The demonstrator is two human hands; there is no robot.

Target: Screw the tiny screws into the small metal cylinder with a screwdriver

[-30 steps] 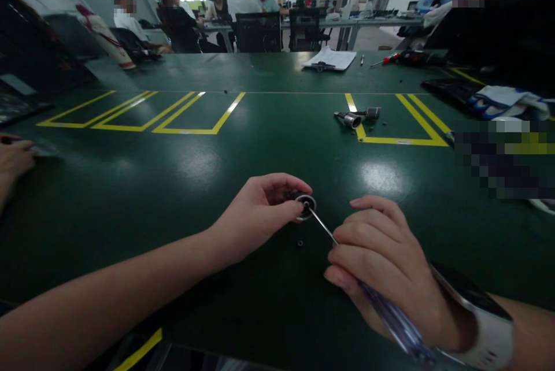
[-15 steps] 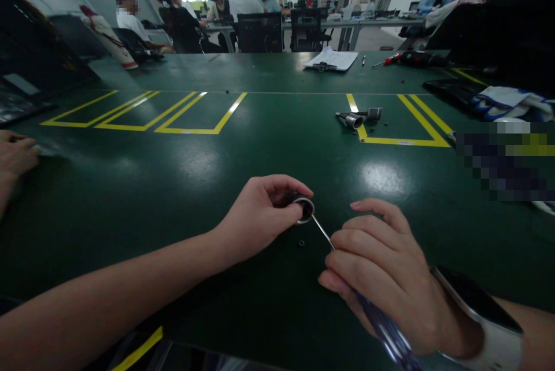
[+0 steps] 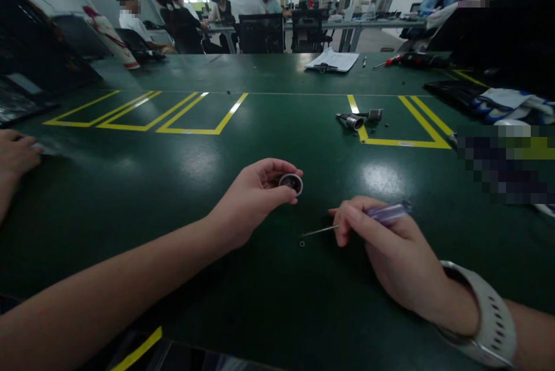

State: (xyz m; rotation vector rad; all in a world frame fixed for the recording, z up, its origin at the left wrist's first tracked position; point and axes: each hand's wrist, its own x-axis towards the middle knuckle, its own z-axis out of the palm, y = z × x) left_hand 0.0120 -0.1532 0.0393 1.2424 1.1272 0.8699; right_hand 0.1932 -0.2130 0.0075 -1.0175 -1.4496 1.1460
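My left hand [image 3: 260, 197] is closed around a small round metal part [image 3: 291, 184], its hollow end facing me. What lies inside the ring is too dark to make out. In my right hand [image 3: 381, 244] is a screwdriver [image 3: 385, 213] with a clear purplish handle and a thin metal shaft. The shaft points left, its tip just above a tiny nut-like ring [image 3: 302, 244] on the table. Tip and metal part are apart.
Two similar metal parts [image 3: 354, 121] and tiny dark bits lie by the yellow tape [image 3: 405, 143] on the green table [image 3: 195, 186]. Behind are a clipboard [image 3: 333, 60] and a red-handled screwdriver [image 3: 388, 61]. Another person's hand [image 3: 17, 157] rests at the left edge.
The screwdriver has come out of the metal part and swung round in my right hand, its tip now near the tiny ring. My left hand has shifted slightly up and left with the part.
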